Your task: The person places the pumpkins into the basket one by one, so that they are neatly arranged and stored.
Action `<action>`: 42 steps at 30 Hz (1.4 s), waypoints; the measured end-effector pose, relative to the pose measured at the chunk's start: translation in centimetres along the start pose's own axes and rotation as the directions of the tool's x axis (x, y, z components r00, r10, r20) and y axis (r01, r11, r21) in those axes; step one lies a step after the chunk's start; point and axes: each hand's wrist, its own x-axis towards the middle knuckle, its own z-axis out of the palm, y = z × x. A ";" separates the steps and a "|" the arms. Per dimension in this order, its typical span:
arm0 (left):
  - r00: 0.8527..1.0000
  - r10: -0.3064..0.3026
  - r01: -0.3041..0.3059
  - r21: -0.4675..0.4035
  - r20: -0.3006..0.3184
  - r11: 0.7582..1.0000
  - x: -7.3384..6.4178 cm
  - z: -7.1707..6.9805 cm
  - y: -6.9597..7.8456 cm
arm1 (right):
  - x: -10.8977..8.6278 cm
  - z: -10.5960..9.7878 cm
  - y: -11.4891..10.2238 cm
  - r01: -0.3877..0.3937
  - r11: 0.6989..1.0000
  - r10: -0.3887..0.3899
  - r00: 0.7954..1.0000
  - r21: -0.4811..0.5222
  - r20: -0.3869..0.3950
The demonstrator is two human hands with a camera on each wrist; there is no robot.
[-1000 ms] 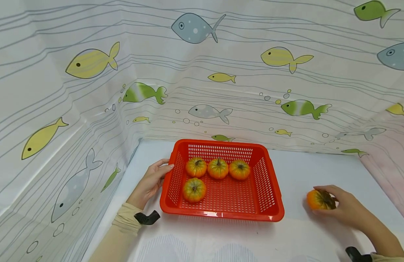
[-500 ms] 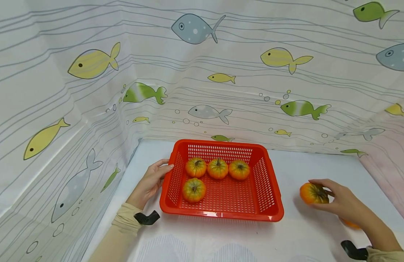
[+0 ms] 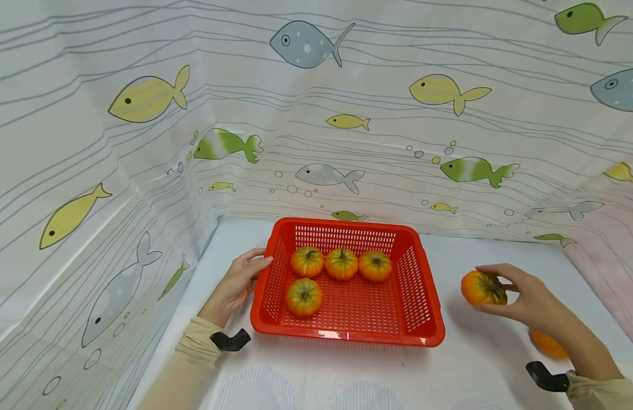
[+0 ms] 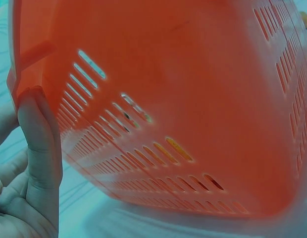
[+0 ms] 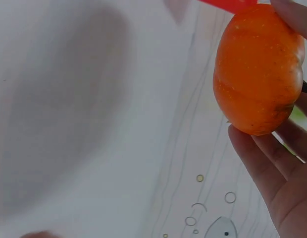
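Observation:
A red plastic basket (image 3: 347, 336) with slotted walls stands mid-table. Inside it sit several small orange-green pumpkins (image 3: 304, 297), a row at the back and one at the front left. My left hand (image 3: 237, 287) grips the basket's left rim, thumb on top; in the left wrist view the fingers (image 4: 39, 144) press its outer wall. To the right of the basket, my right hand (image 3: 531, 299) holds another small pumpkin (image 3: 481, 287) above the table, stem toward the palm. The right wrist view shows this pumpkin (image 5: 260, 69) pinched between thumb and fingers.
One more orange pumpkin (image 3: 549, 344) lies on the white table (image 3: 465, 364), partly hidden by the right forearm. A fish-patterned curtain (image 3: 378, 136) encloses the back and sides. A black strap piece (image 3: 546, 377) sticks out from the right wrist.
My right hand has lifted its pumpkin and moved it up and left toward the basket. The pumpkin lying behind the forearm has come into view. The left hand and basket stay still.

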 end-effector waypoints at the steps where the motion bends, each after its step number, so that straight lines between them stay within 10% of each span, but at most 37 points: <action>1: 1.000 0.001 -0.001 -0.001 -0.003 1.000 0.0 0.0 0.0 | 0.2 0.0 -0.2 0.005 1.000 -0.005 1.000 -0.003 -0.004; 42: 1.000 -0.007 0.007 -0.004 0.001 1.000 0.1 -0.1 0.0 | 8.6 1.4 -10.5 0.158 0.987 -0.156 0.951 0.014 0.267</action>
